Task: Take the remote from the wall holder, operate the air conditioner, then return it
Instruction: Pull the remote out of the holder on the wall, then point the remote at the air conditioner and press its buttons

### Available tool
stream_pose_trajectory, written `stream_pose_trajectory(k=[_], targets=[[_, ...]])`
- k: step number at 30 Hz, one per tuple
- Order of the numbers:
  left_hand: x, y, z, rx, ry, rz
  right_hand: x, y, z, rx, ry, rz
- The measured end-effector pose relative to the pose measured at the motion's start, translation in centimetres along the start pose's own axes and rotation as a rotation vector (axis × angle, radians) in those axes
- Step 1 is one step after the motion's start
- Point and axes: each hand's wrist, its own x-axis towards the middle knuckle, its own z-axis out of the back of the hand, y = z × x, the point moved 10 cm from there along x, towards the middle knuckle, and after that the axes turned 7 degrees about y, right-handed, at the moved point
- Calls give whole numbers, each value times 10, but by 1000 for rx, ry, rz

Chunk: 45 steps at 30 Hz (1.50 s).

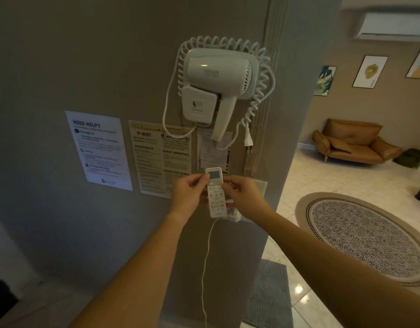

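Observation:
A white remote (215, 194) with a small grey screen and rows of buttons stands upright against the grey wall, held from both sides. My left hand (189, 194) grips its left edge, thumb near the screen. My right hand (242, 195) grips its right edge. Behind the remote's lower end a white wall holder (233, 216) shows partly; whether the remote sits in it I cannot tell. The white air conditioner (391, 26) hangs high on the far wall at the upper right.
A white wall-mounted hair dryer (218, 74) with coiled cord hangs above the remote, its plug (248, 140) dangling. Printed notices (99, 150) are stuck to the wall at left. A thin white cable (204, 268) drops below the holder. To the right lie a round rug (370, 235) and a brown sofa (353, 142).

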Motion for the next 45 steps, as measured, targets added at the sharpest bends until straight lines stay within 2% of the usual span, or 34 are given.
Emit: stream_pose_trajectory(k=[5, 9, 19, 30, 45], targets=[[-21, -13, -15, -6, 4, -7, -26, -1, 10, 22, 66, -38], [-38, -22, -33, -14, 29, 5, -53, 12, 27, 16, 64, 9], [-92, -69, -113, -127, 174, 49, -130, 29, 105, 7, -50, -36], [-134, -150, -234, -31, 301, -56, -212, 55, 228, 12, -177, 30], [-191, -204, -427, -9, 459, -107, -336, 43, 399, -49, -283, 69]])
